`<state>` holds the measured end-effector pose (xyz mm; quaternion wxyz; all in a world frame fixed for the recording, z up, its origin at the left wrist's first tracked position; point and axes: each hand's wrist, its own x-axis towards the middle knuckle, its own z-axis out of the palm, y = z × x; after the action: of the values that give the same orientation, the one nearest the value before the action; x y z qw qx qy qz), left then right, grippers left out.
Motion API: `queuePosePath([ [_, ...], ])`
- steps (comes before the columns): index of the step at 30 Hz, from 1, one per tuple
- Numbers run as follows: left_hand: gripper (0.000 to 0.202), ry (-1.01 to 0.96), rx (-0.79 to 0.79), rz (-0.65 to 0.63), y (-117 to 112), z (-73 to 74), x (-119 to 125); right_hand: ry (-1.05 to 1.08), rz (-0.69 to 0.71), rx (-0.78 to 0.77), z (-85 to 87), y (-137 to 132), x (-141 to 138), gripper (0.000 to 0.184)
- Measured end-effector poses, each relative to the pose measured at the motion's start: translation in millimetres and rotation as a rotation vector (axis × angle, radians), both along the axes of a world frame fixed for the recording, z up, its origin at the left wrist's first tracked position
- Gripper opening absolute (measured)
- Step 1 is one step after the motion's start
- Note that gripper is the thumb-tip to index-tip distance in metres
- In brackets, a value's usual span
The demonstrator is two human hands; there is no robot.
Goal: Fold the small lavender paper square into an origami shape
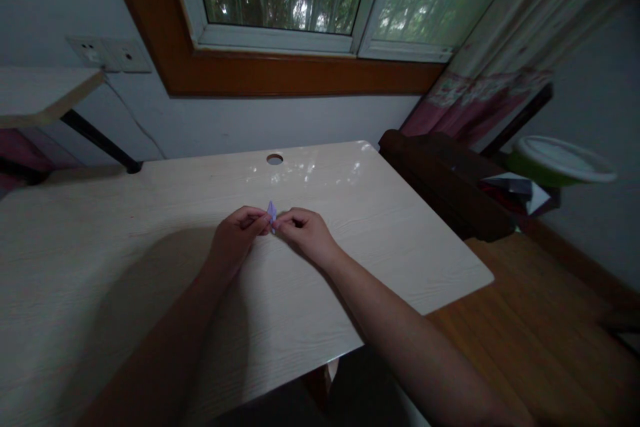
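A small piece of folded purple paper is held between both hands, just above the middle of the pale wooden desk. My left hand pinches its left side with thumb and forefinger. On the opposite side, my right hand grips the lower right part between its fingertips. The paper's pointed tip sticks up above the fingers; its lower portion is partly covered by them. The exact folded shape is too small to make out.
A round cable hole lies near the desk's back edge. At left, a raised shelf stands on black legs. Beyond the desk's right edge is dark wooden furniture with a green-and-white basin.
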<state>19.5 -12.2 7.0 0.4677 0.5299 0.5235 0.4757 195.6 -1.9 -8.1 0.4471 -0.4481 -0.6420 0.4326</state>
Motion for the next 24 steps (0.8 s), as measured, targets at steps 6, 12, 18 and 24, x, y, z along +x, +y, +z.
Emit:
queuePosePath([
  [6,0.021,0.221,0.088,0.026,-4.0,1.4,0.3,-0.075,-0.016,0.062,1.8,-2.1,-2.5,0.013],
  [12,0.022,0.276,0.087,0.04,-5.5,2.4,0.4,-0.133,-0.019,0.135,3.5,-3.1,-3.2,0.01],
  [18,0.018,0.237,0.069,0.05,-5.0,2.0,0.3,-0.143,-0.012,0.133,1.9,-2.3,-2.6,0.011],
  [24,0.015,0.176,0.071,0.051,-3.4,2.2,1.6,-0.123,-0.004,0.096,1.4,-1.3,-2.6,0.013],
])
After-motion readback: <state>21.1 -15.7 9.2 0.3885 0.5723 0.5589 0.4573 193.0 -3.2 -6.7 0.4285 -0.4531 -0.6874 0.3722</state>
